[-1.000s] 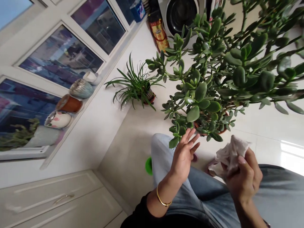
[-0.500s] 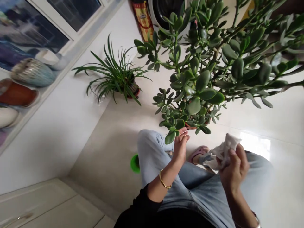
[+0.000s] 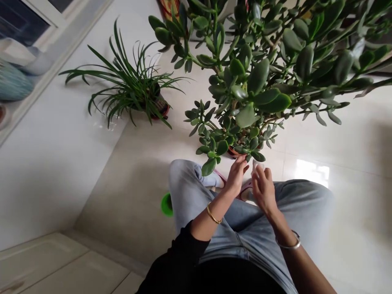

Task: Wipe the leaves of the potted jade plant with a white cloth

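A large jade plant [image 3: 245, 81] with thick oval green leaves fills the upper right, and its terracotta pot [image 3: 233, 152] is mostly hidden below the foliage. My left hand [image 3: 235, 175], with a gold bangle on the wrist, has its fingertips against the lowest leaves. My right hand [image 3: 263, 190], wearing a silver bracelet, grips a white crumpled tissue [image 3: 257, 165]. Most of the tissue is hidden in my fingers, just below the plant's lower leaves. My jeans-clad legs [image 3: 245, 228] lie beneath both hands.
A spider plant [image 3: 128, 85] in a reddish pot [image 3: 161, 108] stands on the tiled floor [image 3: 337, 130] left of the jade plant. A green object [image 3: 167, 204] lies beyond my knee. White cabinet doors [image 3: 61, 269] sit at lower left, and a glazed pot [image 3: 12, 81] stands on the window ledge.
My right hand has moved left toward the plant, and the tissue has gathered into its fingers. My left hand's fingers have curled in at the leaves. The view has turned, shifting the window out of frame.
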`<state>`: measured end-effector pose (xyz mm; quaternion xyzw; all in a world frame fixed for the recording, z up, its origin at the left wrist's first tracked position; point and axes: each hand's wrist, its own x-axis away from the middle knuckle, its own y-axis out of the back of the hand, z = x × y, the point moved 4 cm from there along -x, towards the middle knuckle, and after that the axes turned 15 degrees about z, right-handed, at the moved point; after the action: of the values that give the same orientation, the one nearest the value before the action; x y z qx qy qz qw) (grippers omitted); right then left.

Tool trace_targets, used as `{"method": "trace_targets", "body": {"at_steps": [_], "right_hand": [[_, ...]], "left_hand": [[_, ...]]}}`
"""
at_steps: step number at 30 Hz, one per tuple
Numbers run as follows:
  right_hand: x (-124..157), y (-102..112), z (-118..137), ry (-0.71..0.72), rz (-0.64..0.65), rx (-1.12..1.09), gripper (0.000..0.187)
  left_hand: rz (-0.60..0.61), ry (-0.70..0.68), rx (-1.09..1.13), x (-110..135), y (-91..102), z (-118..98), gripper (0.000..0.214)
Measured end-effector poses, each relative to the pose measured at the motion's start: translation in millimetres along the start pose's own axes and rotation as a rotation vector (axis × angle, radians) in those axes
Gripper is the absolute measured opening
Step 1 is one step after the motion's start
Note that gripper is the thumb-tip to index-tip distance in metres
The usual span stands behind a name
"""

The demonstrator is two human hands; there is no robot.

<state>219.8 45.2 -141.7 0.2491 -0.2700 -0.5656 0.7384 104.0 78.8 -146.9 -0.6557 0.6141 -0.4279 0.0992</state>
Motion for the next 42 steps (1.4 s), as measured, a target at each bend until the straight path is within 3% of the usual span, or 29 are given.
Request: {"method": "trace_targets", "body": {"at_steps": [5, 12, 23, 32, 42], "right_hand": [[-16, -3, -2, 0.008, 0.061, 0.023, 0.036], [-33, 1, -10, 0.091, 0.088, 0.033, 0.037], [-23, 4, -7, 0.144, 0.146, 0.146, 0.043], [-46, 19, -4, 0.090, 0.095, 0.232, 0.044], [-43, 17, -9, 0.059, 0.021, 0.244, 0.037]], "left_hand": [[0.067, 0.029, 0.099, -9, -5.3, -9, 0.013], [0.088, 0.051, 0.135, -11, -10.9, -21, 0.020], [0.095, 0.081, 0.163, -10, -18.1, -29, 0.019], [0.076, 0.107, 0.170, -11, -15.2, -28, 0.020], [0.068, 0.149, 0.185, -12, -16.8, -28, 0.023]]}}
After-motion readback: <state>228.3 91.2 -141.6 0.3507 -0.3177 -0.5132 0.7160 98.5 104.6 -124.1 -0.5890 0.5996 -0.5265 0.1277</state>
